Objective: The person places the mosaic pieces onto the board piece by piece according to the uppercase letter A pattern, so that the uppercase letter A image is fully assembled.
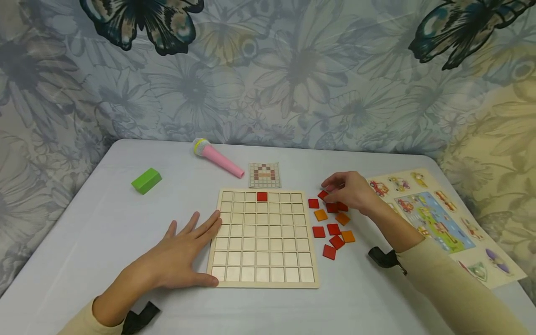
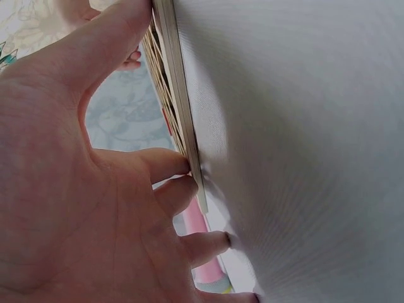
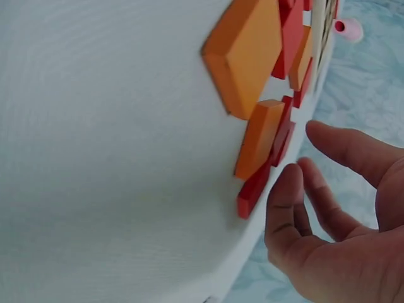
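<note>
A pale wooden grid board lies flat on the white table, with one red square tile in its top row. My left hand is spread along the board's left side, thumb at the near corner and fingertips against the edge; the left wrist view shows its palm beside the board's rim. Over the far end of the loose tiles hovers my right hand, fingers bent near a red tile. In the right wrist view its thumb and fingers stand apart with nothing between them.
Several loose red tiles and orange tiles lie right of the board. Behind it are a small pattern card and a pink toy microphone. A green block sits far left, and an illustrated sheet lies under the right forearm.
</note>
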Tool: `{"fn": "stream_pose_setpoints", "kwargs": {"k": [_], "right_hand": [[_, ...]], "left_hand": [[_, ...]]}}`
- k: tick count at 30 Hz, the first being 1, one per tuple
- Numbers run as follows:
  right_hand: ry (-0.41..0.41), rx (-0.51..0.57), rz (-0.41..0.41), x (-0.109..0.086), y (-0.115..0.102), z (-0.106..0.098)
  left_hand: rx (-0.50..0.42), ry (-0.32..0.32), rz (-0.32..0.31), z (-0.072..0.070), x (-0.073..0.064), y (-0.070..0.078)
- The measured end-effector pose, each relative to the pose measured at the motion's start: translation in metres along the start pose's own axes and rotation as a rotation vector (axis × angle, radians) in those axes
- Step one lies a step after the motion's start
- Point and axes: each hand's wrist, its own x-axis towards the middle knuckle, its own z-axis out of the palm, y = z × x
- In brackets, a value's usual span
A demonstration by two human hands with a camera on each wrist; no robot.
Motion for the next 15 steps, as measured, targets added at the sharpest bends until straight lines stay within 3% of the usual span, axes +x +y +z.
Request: {"fn": "stream_pose_setpoints", "kwargs": {"k": [15], "right_hand": [[0.006,-0.077,-0.02,0.0037,-0.0005,0.0054]], "left_hand": [[0.004,-0.001,0.004,-0.0014,-0.0007,-0.0006]]}}
